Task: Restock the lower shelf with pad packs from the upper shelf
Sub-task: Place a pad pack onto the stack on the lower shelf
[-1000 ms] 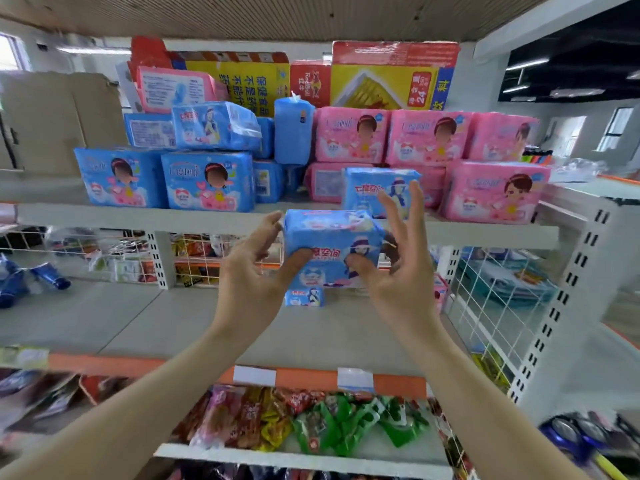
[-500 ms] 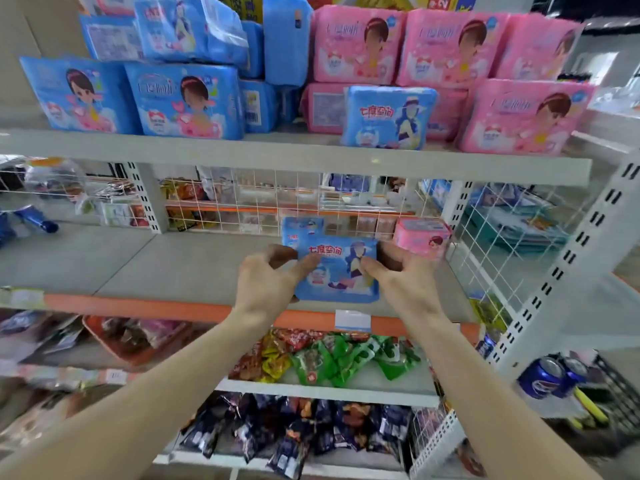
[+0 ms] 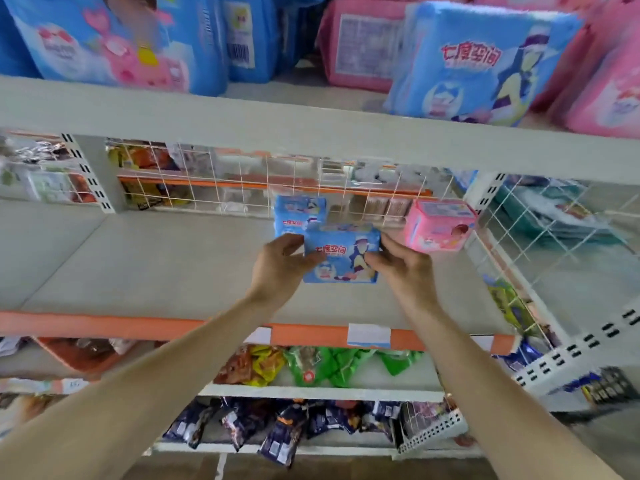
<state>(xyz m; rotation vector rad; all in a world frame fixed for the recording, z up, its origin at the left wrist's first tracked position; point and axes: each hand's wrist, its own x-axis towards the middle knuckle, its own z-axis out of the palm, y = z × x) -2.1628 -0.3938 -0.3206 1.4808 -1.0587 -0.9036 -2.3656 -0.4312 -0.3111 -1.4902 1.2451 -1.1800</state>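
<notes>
**Seating a blue pad pack on the lower shelf**

Holding the blue pad pack (image 3: 341, 254) upright by both ends, over the middle of the lower shelf (image 3: 156, 265). Pinching its left end with the left hand (image 3: 280, 268), thumb laid across the printed front and fingers curled behind. Gripping its right end the same way with the right hand (image 3: 405, 268). Cannot tell whether the bottom edge already touches the lower shelf or hangs just above it.

Shares the lower shelf with a second blue pack (image 3: 298, 216), upright at that shelf's back, and a pink pack (image 3: 440, 225) near its back right corner.

Risks from here, as a judgement only:
- Could tip the soft pack forward toward the lower shelf's orange front edge if released before the base sits flat.
- Could topple the second blue pack if pushed too far toward the lower shelf's back.
- Could clip the pink pack if the right hand is drawn out sideways instead of straight toward the lower shelf's front.
</notes>
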